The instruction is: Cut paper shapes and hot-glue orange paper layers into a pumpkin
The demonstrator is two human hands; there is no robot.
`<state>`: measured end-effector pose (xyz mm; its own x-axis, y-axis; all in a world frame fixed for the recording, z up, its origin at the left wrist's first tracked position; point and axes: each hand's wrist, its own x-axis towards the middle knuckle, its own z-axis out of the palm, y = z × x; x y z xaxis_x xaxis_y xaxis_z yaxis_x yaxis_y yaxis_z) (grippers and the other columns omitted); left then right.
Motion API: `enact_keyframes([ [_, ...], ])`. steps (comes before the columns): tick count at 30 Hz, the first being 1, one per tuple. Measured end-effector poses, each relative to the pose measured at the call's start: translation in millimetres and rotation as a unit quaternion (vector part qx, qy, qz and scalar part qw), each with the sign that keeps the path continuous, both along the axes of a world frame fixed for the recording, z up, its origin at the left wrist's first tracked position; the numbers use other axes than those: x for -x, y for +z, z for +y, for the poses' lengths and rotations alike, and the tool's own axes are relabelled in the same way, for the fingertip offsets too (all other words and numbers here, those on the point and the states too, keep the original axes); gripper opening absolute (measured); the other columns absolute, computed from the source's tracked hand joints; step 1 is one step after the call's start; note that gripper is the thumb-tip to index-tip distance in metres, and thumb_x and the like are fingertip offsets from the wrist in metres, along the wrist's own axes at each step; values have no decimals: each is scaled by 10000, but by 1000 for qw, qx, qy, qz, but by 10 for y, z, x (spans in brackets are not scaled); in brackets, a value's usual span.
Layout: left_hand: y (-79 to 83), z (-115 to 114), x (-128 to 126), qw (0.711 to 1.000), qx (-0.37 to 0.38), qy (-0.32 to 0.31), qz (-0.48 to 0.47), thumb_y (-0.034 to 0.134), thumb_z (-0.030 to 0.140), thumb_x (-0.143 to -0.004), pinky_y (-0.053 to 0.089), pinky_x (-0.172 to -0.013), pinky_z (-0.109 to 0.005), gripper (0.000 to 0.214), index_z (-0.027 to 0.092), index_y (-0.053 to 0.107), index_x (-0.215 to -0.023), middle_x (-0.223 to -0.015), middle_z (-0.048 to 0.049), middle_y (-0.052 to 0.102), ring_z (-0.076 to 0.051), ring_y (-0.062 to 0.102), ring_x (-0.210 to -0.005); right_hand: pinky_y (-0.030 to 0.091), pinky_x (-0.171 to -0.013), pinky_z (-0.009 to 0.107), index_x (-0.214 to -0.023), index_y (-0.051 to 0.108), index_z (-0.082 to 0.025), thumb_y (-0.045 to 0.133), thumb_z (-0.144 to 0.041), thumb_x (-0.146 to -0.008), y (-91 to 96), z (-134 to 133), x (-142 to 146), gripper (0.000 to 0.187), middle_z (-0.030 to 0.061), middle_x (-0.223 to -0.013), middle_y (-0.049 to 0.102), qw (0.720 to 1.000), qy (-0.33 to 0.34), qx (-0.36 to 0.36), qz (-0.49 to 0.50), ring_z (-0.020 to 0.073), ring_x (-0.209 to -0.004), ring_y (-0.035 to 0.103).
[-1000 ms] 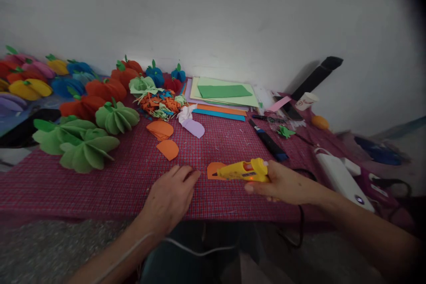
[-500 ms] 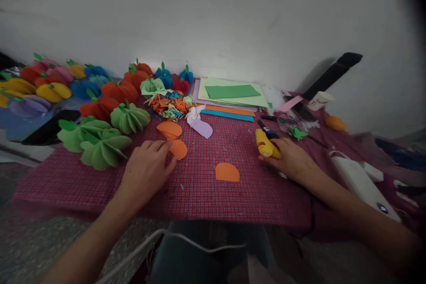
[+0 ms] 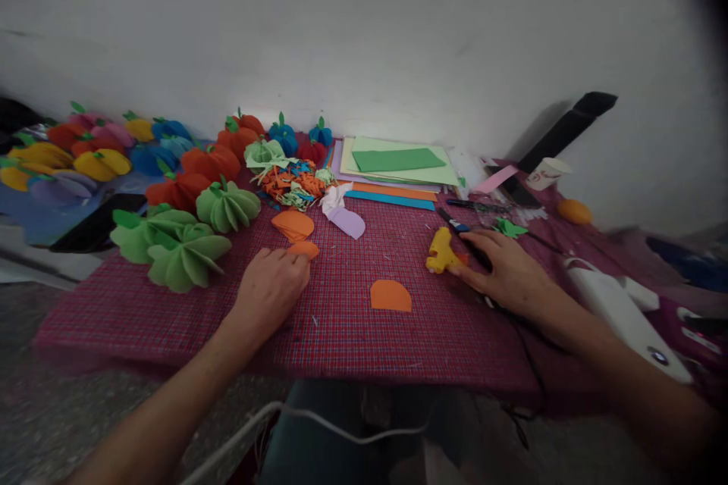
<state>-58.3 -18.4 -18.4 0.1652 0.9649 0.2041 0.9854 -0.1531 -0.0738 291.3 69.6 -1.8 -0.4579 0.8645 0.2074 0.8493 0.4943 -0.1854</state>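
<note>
My left hand [image 3: 274,284] is closed, its curled fingertips on a rounded orange paper piece [image 3: 304,249] that is partly hidden under them. Just beyond lies a small stack of orange paper pieces [image 3: 292,225]. On the right, a yellow glue gun [image 3: 440,250] rests on the checked cloth. My right hand [image 3: 509,273] is beside it, thumb and forefinger apart, with the thumb tip close to or touching the gun. Between my hands a single orange half-round piece [image 3: 390,295] lies flat. A lilac paper piece [image 3: 347,222] is farther back.
Several paper pumpkins [image 3: 187,254] crowd the left side. Paper scraps [image 3: 293,182] are heaped behind the orange stack, near coloured sheets [image 3: 401,159]. A dark cutter [image 3: 452,220], a paper cup [image 3: 547,173] and a white power strip [image 3: 629,318] stand or lie to the right.
My right hand has loosened from the glue gun, which now lies a little left of it. My left fingers have curled over the orange piece, covering more of it. The view has shifted slightly.
</note>
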Motion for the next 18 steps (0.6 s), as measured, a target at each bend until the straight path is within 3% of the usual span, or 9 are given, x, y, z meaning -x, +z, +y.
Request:
enact_keyframes([
  [3,59,-29,8,977,-72,74,-185,419,317,-858,410,-701,-320,285,178,668,-851,-731,-60,668,-196,594,-704,436,-899,427,-1089,582,-188,557,-416,-795,161,-194,212,373,108,-1127,595,991,1,29,129,267,-1026,556],
  [5,146,-69,-54,909,-89,120,-390,480,386,-824,429,-643,-268,293,177,673,-893,-746,-26,672,-159,588,-668,491,-805,374,-1106,561,-216,559,-419,-800,251,-320,393,368,81,-1082,618,964,10,123,237,217,-917,600],
  [8,268,-131,-278,786,14,106,-609,553,425,-772,425,-567,-222,291,157,668,-771,-647,14,630,-114,548,-597,496,-806,343,-1120,541,-215,613,-413,-757,325,-444,661,420,76,-1108,612,899,55,258,351,187,-921,597],
  [10,293,-153,-472,734,87,66,-671,574,407,-759,427,-559,-210,281,147,654,-687,-617,20,615,-98,532,-579,497,-792,333,-1097,552,-207,635,-405,-733,327,-474,794,423,70,-1073,628,863,61,320,386,181,-910,600],
  [12,268,-149,-643,697,129,50,-703,582,386,-754,449,-589,-218,255,148,671,-725,-654,9,639,-107,557,-613,494,-745,307,-995,598,-189,640,-411,-724,291,-472,870,353,48,-964,655,837,58,366,401,165,-838,609],
  [14,216,-122,-751,689,153,38,-707,583,363,-753,462,-619,-233,231,153,680,-764,-682,-1,656,-118,574,-641,476,-664,271,-857,625,-172,625,-430,-733,227,-451,889,286,16,-811,652,828,49,387,401,134,-716,592],
  [18,115,-36,-783,747,187,9,-638,547,329,-770,434,-593,-231,228,151,653,-675,-624,4,632,-116,552,-606,423,-595,238,-766,628,-164,584,-432,-772,85,-381,828,271,-16,-686,599,839,44,387,380,104,-623,521],
])
